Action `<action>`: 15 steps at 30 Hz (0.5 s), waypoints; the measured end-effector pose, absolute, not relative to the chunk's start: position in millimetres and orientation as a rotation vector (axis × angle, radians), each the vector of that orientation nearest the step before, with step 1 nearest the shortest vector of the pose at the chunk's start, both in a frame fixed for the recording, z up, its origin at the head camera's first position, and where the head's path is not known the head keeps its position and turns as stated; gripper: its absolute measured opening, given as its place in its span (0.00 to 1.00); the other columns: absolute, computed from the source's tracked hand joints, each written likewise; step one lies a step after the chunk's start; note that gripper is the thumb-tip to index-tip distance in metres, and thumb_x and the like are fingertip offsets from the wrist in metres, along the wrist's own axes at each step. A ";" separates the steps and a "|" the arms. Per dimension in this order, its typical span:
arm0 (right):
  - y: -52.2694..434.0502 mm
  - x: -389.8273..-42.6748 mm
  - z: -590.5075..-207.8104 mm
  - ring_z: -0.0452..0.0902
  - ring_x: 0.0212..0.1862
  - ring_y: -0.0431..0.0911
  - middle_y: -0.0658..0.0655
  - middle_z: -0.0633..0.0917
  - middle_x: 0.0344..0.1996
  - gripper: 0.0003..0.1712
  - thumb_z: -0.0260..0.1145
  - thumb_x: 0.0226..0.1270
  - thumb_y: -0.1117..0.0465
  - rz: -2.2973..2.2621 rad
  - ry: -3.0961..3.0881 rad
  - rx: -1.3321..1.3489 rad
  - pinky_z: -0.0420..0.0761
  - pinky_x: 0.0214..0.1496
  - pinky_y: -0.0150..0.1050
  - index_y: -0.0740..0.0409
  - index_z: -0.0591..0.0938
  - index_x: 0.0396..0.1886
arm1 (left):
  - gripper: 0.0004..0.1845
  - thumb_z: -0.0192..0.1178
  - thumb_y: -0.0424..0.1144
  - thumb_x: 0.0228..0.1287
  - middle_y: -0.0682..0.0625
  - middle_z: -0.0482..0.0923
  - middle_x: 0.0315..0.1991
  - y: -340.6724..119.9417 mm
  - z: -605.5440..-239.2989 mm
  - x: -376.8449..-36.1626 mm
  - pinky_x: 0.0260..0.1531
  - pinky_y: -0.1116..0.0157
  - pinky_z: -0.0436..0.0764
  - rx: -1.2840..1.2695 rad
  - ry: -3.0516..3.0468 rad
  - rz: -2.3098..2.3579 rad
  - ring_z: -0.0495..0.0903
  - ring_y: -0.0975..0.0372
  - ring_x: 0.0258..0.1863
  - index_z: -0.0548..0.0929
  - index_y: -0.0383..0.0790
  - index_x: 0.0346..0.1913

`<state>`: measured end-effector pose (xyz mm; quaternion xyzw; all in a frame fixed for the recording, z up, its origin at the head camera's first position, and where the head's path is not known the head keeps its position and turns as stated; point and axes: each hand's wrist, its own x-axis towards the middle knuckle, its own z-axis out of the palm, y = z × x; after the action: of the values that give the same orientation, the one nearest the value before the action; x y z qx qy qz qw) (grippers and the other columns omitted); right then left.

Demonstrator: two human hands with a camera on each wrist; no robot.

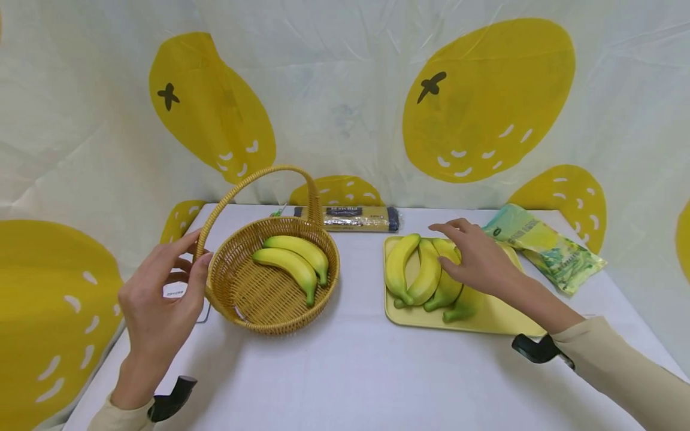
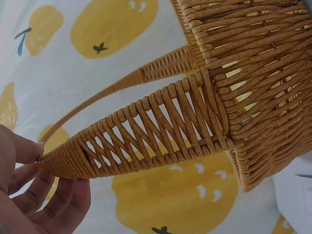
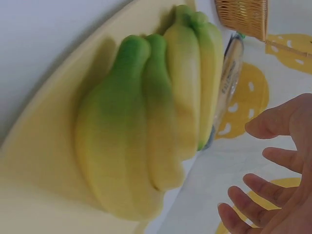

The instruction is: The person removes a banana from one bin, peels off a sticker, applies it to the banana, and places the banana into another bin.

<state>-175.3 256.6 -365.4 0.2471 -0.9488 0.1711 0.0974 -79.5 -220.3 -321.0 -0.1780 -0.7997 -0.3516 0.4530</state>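
My left hand (image 1: 162, 293) pinches the handle of a round wicker basket (image 1: 275, 326) between thumb and fingers. Close up, the left wrist view shows the woven handle (image 2: 141, 131) running from the fingers to the rim. Two yellow bananas (image 1: 291, 266) with green tips lie inside the basket. On the right, a pale yellow tray (image 1: 501, 323) bears several more bananas (image 1: 399, 266) side by side. Over them hovers my right hand (image 1: 477, 257), its fingers spread and apart from the fruit in the right wrist view, where the bananas (image 3: 122, 141) lie beside it.
Behind the basket and tray lies a wrapped roll (image 1: 350, 219) in clear plastic. A green and yellow packet (image 1: 550, 245) lies beyond the tray at the right, partly behind the right hand. A fruit-printed curtain (image 1: 345, 90) hangs behind the white table (image 1: 345, 371).
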 end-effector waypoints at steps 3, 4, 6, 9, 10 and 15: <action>264.4 -173.8 -372.5 0.76 0.54 0.67 0.72 0.77 0.59 0.34 0.74 0.66 0.65 0.509 -2.800 0.720 0.81 0.46 0.64 0.60 0.77 0.72 | 0.22 0.71 0.20 0.58 0.37 0.86 0.40 -219.1 -319.5 -78.1 0.39 0.84 0.78 -0.437 -1.971 -0.870 0.77 0.74 0.34 0.87 0.27 0.58; 267.0 -173.1 -374.8 0.76 0.55 0.68 0.72 0.77 0.59 0.34 0.74 0.65 0.65 0.513 -2.800 0.710 0.81 0.47 0.65 0.60 0.77 0.71 | 0.22 0.71 0.20 0.58 0.37 0.86 0.40 -218.8 -319.2 -77.9 0.39 0.84 0.78 -0.438 -1.970 -0.869 0.77 0.74 0.34 0.87 0.27 0.58; 272.2 -171.8 -379.5 0.76 0.56 0.68 0.73 0.77 0.59 0.34 0.75 0.65 0.65 0.519 -2.801 0.686 0.80 0.49 0.67 0.61 0.77 0.71 | 0.22 0.71 0.20 0.59 0.37 0.86 0.40 -218.6 -318.8 -77.8 0.39 0.84 0.78 -0.441 -1.966 -0.868 0.77 0.74 0.34 0.87 0.27 0.58; 281.2 -168.9 -386.8 0.75 0.58 0.69 0.73 0.77 0.59 0.35 0.75 0.64 0.65 0.545 -2.815 0.643 0.80 0.52 0.68 0.61 0.77 0.71 | 0.22 0.71 0.21 0.59 0.37 0.86 0.40 -218.6 -318.8 -77.9 0.39 0.84 0.78 -0.447 -1.961 -0.867 0.77 0.74 0.34 0.87 0.27 0.58; 284.4 -167.7 -389.5 0.74 0.59 0.69 0.73 0.77 0.59 0.35 0.75 0.64 0.64 0.553 -2.824 0.628 0.79 0.52 0.69 0.61 0.77 0.71 | 0.22 0.71 0.20 0.59 0.37 0.86 0.40 -218.5 -318.9 -78.0 0.39 0.84 0.78 -0.450 -1.958 -0.871 0.77 0.74 0.34 0.87 0.27 0.58; 297.3 -161.9 -402.0 0.73 0.60 0.73 0.76 0.74 0.62 0.36 0.75 0.65 0.64 0.589 -2.886 0.560 0.78 0.52 0.73 0.63 0.76 0.72 | 0.24 0.72 0.19 0.57 0.37 0.86 0.41 -221.9 -322.2 -78.8 0.39 0.84 0.78 -0.436 -1.992 -0.857 0.77 0.74 0.35 0.87 0.29 0.59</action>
<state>-161.9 297.3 -402.0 0.1864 -0.9601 0.1959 0.0716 -78.8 -221.9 -322.2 -0.1764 -0.8049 -0.3463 0.4484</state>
